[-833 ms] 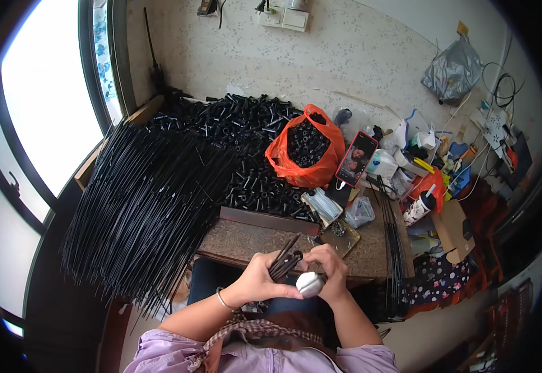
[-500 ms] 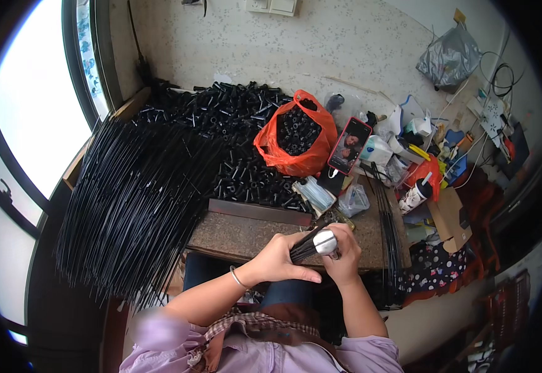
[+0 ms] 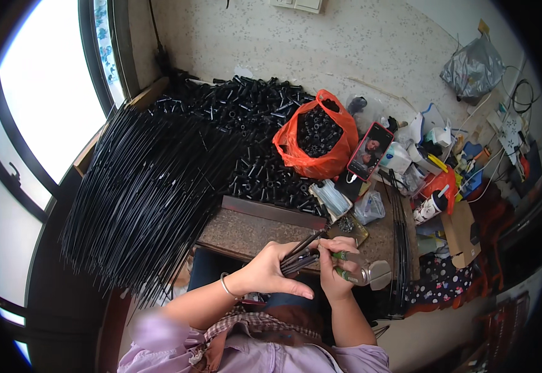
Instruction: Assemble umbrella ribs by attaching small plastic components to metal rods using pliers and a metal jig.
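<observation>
The desk [image 3: 240, 235] bears black strands [image 3: 140, 205] overhanging its front left corner; by its front edge, the left hand [image 3: 264, 266] holds dark rods [image 3: 294, 265], thumb apart, and the right hand [image 3: 333, 276] clasps a green-handled metal tool [image 3: 366, 273]. That loose thumb could let rods slip. Since 0.5 s ago, the tool has swung rightward.

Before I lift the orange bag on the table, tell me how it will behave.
The orange bag will probably sag, being thin, crumpled plastic. It may spill if tilted, since its mouth gapes over small black parts.
</observation>
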`<act>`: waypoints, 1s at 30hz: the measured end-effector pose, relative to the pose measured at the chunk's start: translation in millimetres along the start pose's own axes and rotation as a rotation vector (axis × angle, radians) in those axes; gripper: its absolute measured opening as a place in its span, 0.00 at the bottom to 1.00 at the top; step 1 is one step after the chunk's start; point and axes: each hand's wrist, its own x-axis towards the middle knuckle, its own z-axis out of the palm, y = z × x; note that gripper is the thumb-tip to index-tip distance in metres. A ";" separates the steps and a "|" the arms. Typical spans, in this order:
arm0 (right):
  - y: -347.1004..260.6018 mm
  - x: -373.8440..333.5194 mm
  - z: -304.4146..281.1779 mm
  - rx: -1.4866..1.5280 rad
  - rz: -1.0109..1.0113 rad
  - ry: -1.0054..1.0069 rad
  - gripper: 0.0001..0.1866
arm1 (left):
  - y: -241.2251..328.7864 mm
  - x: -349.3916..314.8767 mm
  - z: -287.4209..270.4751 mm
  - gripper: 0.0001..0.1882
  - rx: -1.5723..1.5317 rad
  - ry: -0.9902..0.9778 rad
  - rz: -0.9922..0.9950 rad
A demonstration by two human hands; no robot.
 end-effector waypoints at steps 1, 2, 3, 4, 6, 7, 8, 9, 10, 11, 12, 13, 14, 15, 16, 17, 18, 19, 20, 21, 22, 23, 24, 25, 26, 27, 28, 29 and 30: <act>-0.9 0.4 3.9 0.011 -0.064 0.021 0.16 | 0.6 -2.2 -1.2 0.42 -0.020 0.014 -0.002; -5.5 2.3 6.8 0.014 -0.066 0.013 0.16 | -1.2 -4.5 -2.4 0.42 -0.022 0.022 0.000; -13.7 5.4 9.0 0.031 -0.090 0.020 0.15 | -4.3 -6.8 -3.6 0.41 -0.005 0.066 0.024; -20.8 7.1 11.4 0.049 -0.114 0.028 0.15 | -5.6 -9.4 -4.3 0.40 0.012 0.109 0.048; -30.6 3.9 16.1 0.199 0.021 0.073 0.16 | 2.3 -14.4 -2.9 0.39 0.027 0.137 0.058; -33.7 2.3 17.8 0.345 0.156 0.129 0.16 | 5.8 -15.9 -3.5 0.38 0.046 0.155 0.068; -34.1 0.9 17.3 0.337 0.179 0.122 0.17 | 4.6 -16.9 -3.7 0.38 0.047 0.158 0.072; -36.1 -0.1 16.8 0.338 0.175 0.120 0.17 | 1.6 -17.9 -3.0 0.39 0.134 0.199 0.196; -37.8 -0.6 15.5 0.418 0.243 0.114 0.17 | -0.5 -17.8 -2.6 0.40 0.220 0.235 0.321; -39.7 -0.9 14.5 0.498 0.311 0.107 0.17 | -0.1 -19.4 -3.8 0.40 0.219 0.233 0.324; -41.9 -1.2 14.3 0.496 0.309 0.109 0.17 | 0.5 -22.2 -6.2 0.41 0.207 0.247 0.258; -45.4 -2.8 14.8 0.628 0.395 0.120 0.18 | 1.1 -25.6 -7.5 0.42 0.196 0.263 0.188; -48.3 -4.0 16.1 0.762 0.483 0.131 0.19 | 0.9 -26.8 -8.7 0.47 0.161 0.269 0.105; -50.4 -4.5 19.1 0.764 0.487 0.130 0.19 | 1.8 -25.4 -8.6 0.47 0.162 0.271 0.101; -54.2 -5.8 23.8 0.813 0.499 0.143 0.19 | 4.0 -24.2 -6.4 0.49 0.093 0.288 0.099; -58.4 -7.3 28.1 0.863 0.512 0.155 0.20 | 4.9 -23.5 -3.4 0.51 0.024 0.307 0.097; -65.7 -8.4 30.4 0.875 0.571 0.179 0.20 | -0.8 -22.5 -1.1 0.55 0.036 0.306 0.113; -70.0 -8.2 34.2 0.881 0.577 0.174 0.20 | -6.0 -20.7 -0.2 0.55 0.039 0.313 0.107; -73.8 -7.8 38.4 0.829 0.548 0.209 0.20 | -10.6 -19.7 0.4 0.56 0.105 0.330 0.169; -77.7 -7.0 41.6 0.777 0.518 0.244 0.21 | -12.7 -20.4 0.2 0.58 0.172 0.345 0.231; -82.2 -5.2 42.1 0.790 0.522 0.239 0.21 | -9.2 -21.8 1.5 0.59 0.156 0.355 0.162; -80.5 -6.2 43.6 0.793 0.524 0.237 0.21 | -10.0 -22.2 1.7 0.59 0.158 0.358 0.160; -77.1 -7.9 45.4 0.776 0.499 0.215 0.21 | -11.1 -22.2 2.1 0.59 0.155 0.377 0.185; -74.2 -9.6 47.0 0.758 0.473 0.195 0.21 | -12.1 -22.2 2.2 0.59 0.150 0.393 0.209; -72.6 -10.5 48.4 0.758 0.474 0.195 0.21 | -9.6 -22.8 2.5 0.59 0.151 0.393 0.208; -71.4 -11.1 49.8 0.746 0.458 0.217 0.20 | -4.5 -23.6 3.1 0.60 0.147 0.403 0.162; -70.9 -11.7 50.5 0.734 0.443 0.236 0.18 | -2.0 -24.5 3.2 0.60 0.142 0.415 0.115; -70.7 -12.1 50.5 0.734 0.444 0.236 0.18 | -2.2 -24.8 2.5 0.60 0.142 0.416 0.114; -70.5 -12.5 50.4 0.738 0.456 0.214 0.19 | -2.6 -25.0 1.7 0.60 0.141 0.412 0.116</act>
